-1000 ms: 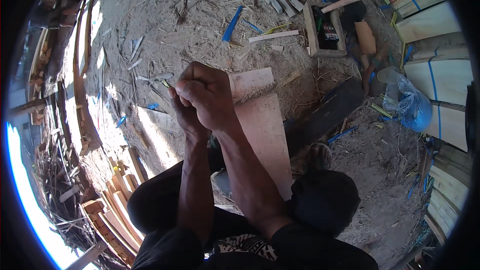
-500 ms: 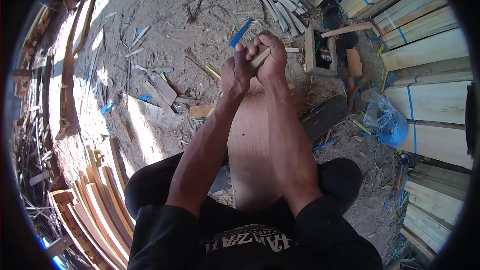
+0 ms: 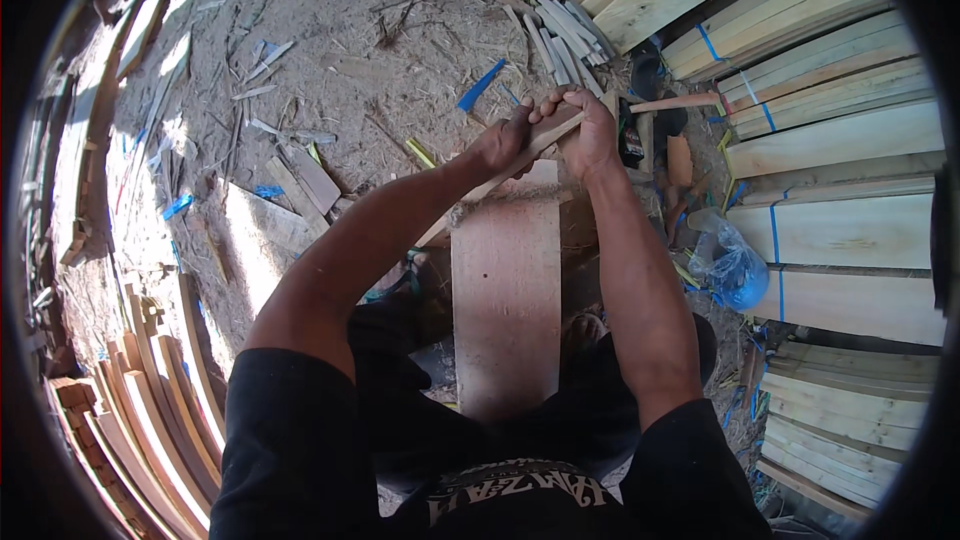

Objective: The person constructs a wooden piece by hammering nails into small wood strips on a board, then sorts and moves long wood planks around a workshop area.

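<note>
My left hand (image 3: 505, 140) and my right hand (image 3: 589, 135) are both closed on a narrow wooden strip (image 3: 545, 143), which slants from lower left up to the right above the work surface. My right hand is near its upper end, my left hand just left of that. Beneath and between my forearms, a pale flat board (image 3: 505, 310) with a small dark hole runs toward me between my legs. A dusty ledge at the board's far end is partly hidden by the strip.
Stacks of strapped planks (image 3: 840, 220) line the right side, with a blue plastic bag (image 3: 740, 280) beside them. A wooden box (image 3: 644, 163) holds dark items. Long boards (image 3: 160, 420) lean at lower left. Loose slats (image 3: 560, 40) and scraps lie on the dirt floor (image 3: 320, 90).
My arms have spread apart from being bunched together. My hands have moved up and right in the picture, and more of the wooden strip and the board now shows.
</note>
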`<act>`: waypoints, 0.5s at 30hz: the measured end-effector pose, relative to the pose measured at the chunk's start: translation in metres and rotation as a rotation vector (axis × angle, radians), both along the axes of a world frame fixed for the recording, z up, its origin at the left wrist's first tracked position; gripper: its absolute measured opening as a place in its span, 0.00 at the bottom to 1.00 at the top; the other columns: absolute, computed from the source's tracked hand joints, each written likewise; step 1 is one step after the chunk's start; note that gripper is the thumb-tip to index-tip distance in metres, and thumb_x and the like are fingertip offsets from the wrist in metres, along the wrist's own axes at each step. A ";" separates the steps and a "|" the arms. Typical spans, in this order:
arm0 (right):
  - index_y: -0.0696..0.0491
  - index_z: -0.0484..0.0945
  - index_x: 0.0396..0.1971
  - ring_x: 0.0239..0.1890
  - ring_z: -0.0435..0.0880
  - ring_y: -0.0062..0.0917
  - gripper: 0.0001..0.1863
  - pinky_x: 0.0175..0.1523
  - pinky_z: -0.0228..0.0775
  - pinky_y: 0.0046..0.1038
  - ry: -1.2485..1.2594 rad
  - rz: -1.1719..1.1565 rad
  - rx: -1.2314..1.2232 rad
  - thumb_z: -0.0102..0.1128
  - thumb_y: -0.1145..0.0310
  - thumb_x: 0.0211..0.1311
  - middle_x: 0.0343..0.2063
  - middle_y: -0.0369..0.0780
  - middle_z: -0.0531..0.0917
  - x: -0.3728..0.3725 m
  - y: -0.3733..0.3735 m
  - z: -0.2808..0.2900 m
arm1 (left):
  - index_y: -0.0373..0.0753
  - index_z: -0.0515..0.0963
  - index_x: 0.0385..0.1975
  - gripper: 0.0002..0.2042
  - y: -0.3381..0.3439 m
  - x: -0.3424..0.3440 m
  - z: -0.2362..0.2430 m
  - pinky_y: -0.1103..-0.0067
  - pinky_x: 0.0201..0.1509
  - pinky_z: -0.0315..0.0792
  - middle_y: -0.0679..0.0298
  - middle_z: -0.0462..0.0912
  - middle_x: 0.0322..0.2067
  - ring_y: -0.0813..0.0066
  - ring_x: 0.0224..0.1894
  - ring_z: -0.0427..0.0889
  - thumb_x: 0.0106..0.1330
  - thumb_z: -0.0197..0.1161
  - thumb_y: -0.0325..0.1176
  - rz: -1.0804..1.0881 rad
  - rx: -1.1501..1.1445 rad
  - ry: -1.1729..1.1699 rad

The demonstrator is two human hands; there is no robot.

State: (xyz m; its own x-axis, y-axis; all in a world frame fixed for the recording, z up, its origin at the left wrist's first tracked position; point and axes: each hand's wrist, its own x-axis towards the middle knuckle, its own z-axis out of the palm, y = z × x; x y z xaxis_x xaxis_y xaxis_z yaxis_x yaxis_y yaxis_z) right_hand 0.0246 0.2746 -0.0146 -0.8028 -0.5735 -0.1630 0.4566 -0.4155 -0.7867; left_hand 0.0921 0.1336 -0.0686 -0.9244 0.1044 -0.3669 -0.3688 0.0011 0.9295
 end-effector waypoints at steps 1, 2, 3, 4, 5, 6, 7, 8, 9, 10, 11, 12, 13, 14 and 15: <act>0.59 0.74 0.30 0.31 0.81 0.38 0.10 0.45 0.75 0.40 -0.018 -0.010 -0.024 0.51 0.66 0.56 0.25 0.45 0.78 0.001 -0.002 -0.005 | 0.38 0.76 0.29 0.44 0.000 0.000 -0.002 0.74 0.23 0.67 0.61 0.73 0.15 0.71 0.17 0.73 0.64 0.22 0.75 0.022 0.016 -0.001; 0.59 0.74 0.30 0.32 0.81 0.38 0.10 0.45 0.75 0.40 -0.001 -0.024 -0.008 0.51 0.66 0.56 0.25 0.46 0.78 0.002 -0.001 -0.004 | 0.38 0.76 0.29 0.44 0.003 0.002 0.001 0.74 0.23 0.67 0.61 0.73 0.15 0.70 0.17 0.73 0.65 0.22 0.75 0.003 0.021 0.003; 0.59 0.73 0.31 0.32 0.81 0.39 0.10 0.46 0.75 0.41 0.016 -0.037 0.007 0.51 0.66 0.56 0.25 0.46 0.78 0.002 0.001 -0.003 | 0.38 0.76 0.28 0.44 0.005 0.001 0.006 0.74 0.23 0.67 0.62 0.73 0.15 0.70 0.17 0.73 0.65 0.22 0.74 -0.014 0.024 0.007; 0.59 0.73 0.31 0.32 0.81 0.39 0.10 0.46 0.75 0.41 0.033 -0.050 0.020 0.51 0.66 0.56 0.25 0.46 0.78 0.001 0.003 0.000 | 0.37 0.76 0.28 0.44 0.005 0.001 0.011 0.74 0.22 0.67 0.62 0.73 0.15 0.70 0.17 0.73 0.65 0.22 0.74 -0.032 0.027 0.011; 0.59 0.72 0.31 0.34 0.81 0.39 0.11 0.47 0.75 0.41 0.018 -0.052 0.051 0.51 0.65 0.58 0.26 0.46 0.79 0.001 0.008 0.001 | 0.35 0.76 0.28 0.40 0.006 0.003 0.019 0.72 0.23 0.71 0.59 0.76 0.16 0.67 0.18 0.77 0.70 0.26 0.67 -0.056 -0.047 0.024; 0.58 0.72 0.32 0.35 0.81 0.38 0.11 0.47 0.75 0.41 0.031 -0.073 0.115 0.51 0.64 0.59 0.27 0.45 0.78 0.005 0.002 0.004 | 0.34 0.77 0.28 0.38 0.000 0.002 0.016 0.71 0.25 0.73 0.57 0.77 0.17 0.66 0.20 0.79 0.71 0.27 0.64 -0.061 -0.053 0.008; 0.58 0.73 0.32 0.35 0.81 0.37 0.12 0.47 0.75 0.42 0.043 -0.093 0.176 0.51 0.63 0.59 0.27 0.44 0.78 0.009 -0.004 0.007 | 0.33 0.77 0.28 0.37 -0.005 0.000 0.014 0.70 0.26 0.75 0.56 0.78 0.18 0.65 0.21 0.81 0.71 0.28 0.61 -0.066 -0.061 -0.008; 0.57 0.73 0.33 0.35 0.80 0.36 0.12 0.48 0.75 0.42 0.063 -0.123 0.240 0.51 0.62 0.60 0.28 0.43 0.78 0.008 -0.004 0.010 | 0.33 0.77 0.28 0.35 -0.005 0.000 0.018 0.69 0.28 0.76 0.55 0.80 0.19 0.64 0.22 0.82 0.72 0.29 0.59 -0.079 -0.067 -0.017; 0.54 0.73 0.36 0.37 0.82 0.34 0.14 0.46 0.76 0.42 0.080 -0.111 0.455 0.50 0.58 0.62 0.31 0.43 0.81 0.008 -0.001 0.013 | 0.31 0.78 0.29 0.32 -0.003 -0.001 0.023 0.67 0.34 0.79 0.52 0.81 0.21 0.62 0.25 0.85 0.73 0.31 0.53 -0.074 -0.142 -0.042; 0.53 0.74 0.36 0.37 0.82 0.33 0.14 0.45 0.76 0.41 0.111 -0.097 0.550 0.50 0.57 0.62 0.32 0.43 0.82 0.007 0.003 0.017 | 0.31 0.78 0.29 0.32 -0.003 0.000 0.025 0.67 0.35 0.78 0.53 0.82 0.21 0.62 0.26 0.85 0.73 0.31 0.53 -0.093 -0.246 0.057; 0.52 0.74 0.36 0.38 0.83 0.32 0.15 0.44 0.76 0.39 0.132 -0.082 0.634 0.49 0.56 0.62 0.33 0.42 0.83 0.012 0.002 0.023 | 0.31 0.78 0.30 0.32 -0.007 0.000 0.025 0.67 0.36 0.78 0.53 0.82 0.22 0.62 0.26 0.85 0.73 0.31 0.53 -0.116 -0.361 0.143; 0.51 0.75 0.37 0.38 0.83 0.31 0.16 0.44 0.75 0.38 0.150 -0.066 0.716 0.49 0.55 0.61 0.34 0.42 0.84 0.017 0.000 0.028 | 0.32 0.78 0.32 0.30 -0.011 0.002 0.025 0.67 0.36 0.79 0.53 0.83 0.23 0.62 0.27 0.85 0.72 0.33 0.51 -0.138 -0.436 0.160; 0.53 0.76 0.39 0.39 0.83 0.30 0.19 0.42 0.77 0.37 0.151 -0.054 0.714 0.50 0.52 0.61 0.36 0.42 0.84 0.019 -0.004 0.033 | 0.32 0.78 0.34 0.27 -0.017 0.001 0.024 0.67 0.36 0.79 0.53 0.83 0.24 0.62 0.28 0.86 0.72 0.36 0.49 -0.157 -0.512 0.180; 0.53 0.76 0.40 0.39 0.83 0.31 0.19 0.41 0.78 0.38 0.145 -0.075 0.712 0.49 0.52 0.61 0.36 0.42 0.84 0.019 0.002 0.033 | 0.33 0.77 0.38 0.22 -0.011 0.002 0.035 0.67 0.36 0.79 0.53 0.84 0.26 0.62 0.29 0.87 0.72 0.41 0.46 -0.190 -0.522 0.135; 0.54 0.76 0.40 0.38 0.84 0.31 0.20 0.40 0.78 0.38 0.137 -0.097 0.713 0.49 0.52 0.61 0.36 0.42 0.84 0.019 0.004 0.035 | 0.34 0.77 0.42 0.18 -0.006 0.003 0.047 0.66 0.35 0.80 0.54 0.85 0.28 0.62 0.31 0.87 0.71 0.45 0.42 -0.224 -0.532 0.092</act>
State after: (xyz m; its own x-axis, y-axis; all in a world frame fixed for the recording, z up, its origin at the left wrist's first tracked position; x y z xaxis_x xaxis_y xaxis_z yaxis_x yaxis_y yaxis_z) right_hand 0.0438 0.2787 0.0201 -0.8847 -0.2910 -0.3642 0.3215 0.1849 -0.9287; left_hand 0.0948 0.1280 -0.0214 -0.9315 0.1246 -0.3417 -0.2234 0.5455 0.8078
